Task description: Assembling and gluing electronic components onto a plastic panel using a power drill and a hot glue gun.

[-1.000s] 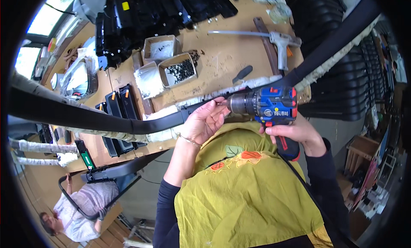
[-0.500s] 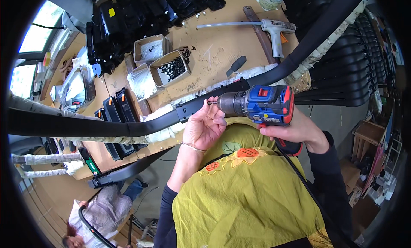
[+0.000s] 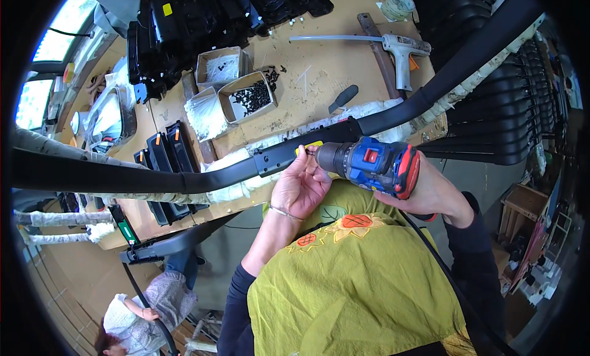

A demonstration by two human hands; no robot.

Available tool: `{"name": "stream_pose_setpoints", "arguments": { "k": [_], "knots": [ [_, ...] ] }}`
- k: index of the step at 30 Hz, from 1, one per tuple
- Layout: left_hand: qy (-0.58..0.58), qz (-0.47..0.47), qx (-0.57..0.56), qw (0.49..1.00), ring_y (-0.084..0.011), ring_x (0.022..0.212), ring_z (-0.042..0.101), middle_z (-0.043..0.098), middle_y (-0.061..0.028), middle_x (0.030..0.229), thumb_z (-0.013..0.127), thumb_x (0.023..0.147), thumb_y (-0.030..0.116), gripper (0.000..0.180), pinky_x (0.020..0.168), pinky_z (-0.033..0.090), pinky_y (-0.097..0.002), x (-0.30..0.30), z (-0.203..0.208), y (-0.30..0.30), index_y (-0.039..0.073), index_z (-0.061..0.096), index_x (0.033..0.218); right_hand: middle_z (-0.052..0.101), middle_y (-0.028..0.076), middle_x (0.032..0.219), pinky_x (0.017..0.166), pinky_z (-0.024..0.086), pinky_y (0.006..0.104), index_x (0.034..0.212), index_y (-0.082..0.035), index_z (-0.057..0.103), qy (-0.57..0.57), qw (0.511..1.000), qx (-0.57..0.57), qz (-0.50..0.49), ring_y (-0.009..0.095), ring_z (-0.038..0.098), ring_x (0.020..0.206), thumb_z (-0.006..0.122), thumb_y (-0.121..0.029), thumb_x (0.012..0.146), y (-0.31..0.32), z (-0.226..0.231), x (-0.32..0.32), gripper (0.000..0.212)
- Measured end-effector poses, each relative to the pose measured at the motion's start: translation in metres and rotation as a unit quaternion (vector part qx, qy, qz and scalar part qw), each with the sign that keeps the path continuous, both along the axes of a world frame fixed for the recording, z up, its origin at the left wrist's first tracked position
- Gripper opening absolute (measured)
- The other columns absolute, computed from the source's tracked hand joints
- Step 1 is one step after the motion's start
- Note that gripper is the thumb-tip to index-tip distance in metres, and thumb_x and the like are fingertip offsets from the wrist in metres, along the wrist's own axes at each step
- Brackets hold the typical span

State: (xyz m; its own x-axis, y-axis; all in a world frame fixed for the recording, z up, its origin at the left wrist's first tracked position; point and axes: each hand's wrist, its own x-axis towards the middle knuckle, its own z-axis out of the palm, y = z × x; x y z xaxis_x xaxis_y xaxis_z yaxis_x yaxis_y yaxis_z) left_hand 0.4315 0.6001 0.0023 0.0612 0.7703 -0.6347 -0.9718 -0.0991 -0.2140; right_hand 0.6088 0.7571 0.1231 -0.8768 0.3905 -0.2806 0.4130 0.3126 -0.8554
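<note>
My right hand (image 3: 424, 193) grips a blue, black and red cordless drill (image 3: 375, 162) by its handle, chuck pointing left. My left hand (image 3: 301, 187) is palm up, its thumb and fingertips pinched at the drill's bit end. A small dark piece there is too small to make out. Just beyond the fingertips runs a long black curved bar (image 3: 215, 181) with a flat black housing (image 3: 276, 159) at its middle. A yellow patch (image 3: 314, 144) shows beside the fingertips, against that housing.
On the bench stand cardboard boxes of black screws (image 3: 251, 101) and white strips (image 3: 206, 116). Farther off lie a dark-handled tool (image 3: 343, 99), a white glue gun (image 3: 402, 52) and black plastic parts (image 3: 196, 33). Black bars (image 3: 491, 122) are stacked at right. Another person (image 3: 147, 313) works at lower left.
The drill has tilted and sits slightly lower in view, its chuck shifted a little right. The yellow patch has appeared by my left fingertips. The other person's arm and black bar have moved.
</note>
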Motion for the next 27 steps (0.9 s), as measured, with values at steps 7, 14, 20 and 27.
{"name": "stream_pose_setpoints", "arguments": {
  "k": [7,14,20,27],
  "knots": [
    [0.032,0.036,-0.046,0.998,-0.0123,0.087,0.063,0.067,-0.0033,0.107,0.053,0.101,0.031,0.026,0.068,0.051,-0.0242,0.020,0.000,0.005,0.007,0.061,0.108,0.066,0.014,0.083,0.073,0.053,0.0361,0.096,-0.001,0.063,-0.067,0.996,0.030,0.046,0.033,0.065,0.074,0.078,-0.007,0.067,-0.007,0.005,-0.010,0.033],
    [0.005,0.138,0.095,0.986,-0.0135,0.094,0.064,0.067,-0.0017,0.113,0.054,0.100,0.026,0.024,0.073,0.049,-0.0250,0.006,-0.040,-0.019,0.007,0.059,0.115,0.064,0.005,0.086,0.062,0.052,0.0299,0.105,-0.002,0.061,-0.146,0.954,-0.259,-0.026,0.013,0.062,0.067,0.071,-0.008,0.079,0.005,-0.025,-0.041,0.029],
    [0.543,-0.020,-0.241,0.804,-0.0200,0.096,0.068,0.066,-0.0135,0.115,0.050,0.103,0.026,0.031,0.076,0.050,-0.0266,-0.025,-0.017,-0.053,0.003,0.055,0.125,0.060,0.003,0.077,0.053,0.049,0.0284,0.111,-0.001,0.056,-0.143,0.963,-0.228,0.008,0.012,0.060,0.057,0.069,-0.007,0.079,0.008,-0.020,-0.089,0.035],
    [0.911,-0.211,-0.304,0.181,-0.0269,0.094,0.055,0.059,-0.0094,0.091,0.066,0.081,0.037,0.030,0.086,0.036,-0.0407,-0.083,-0.059,-0.076,0.009,0.066,0.091,0.063,0.006,0.076,0.053,0.050,0.0304,0.106,0.001,0.059,-0.189,0.965,-0.135,0.119,0.013,0.060,0.055,0.069,-0.008,0.077,-0.009,-0.036,-0.133,0.032]
  ]
}}
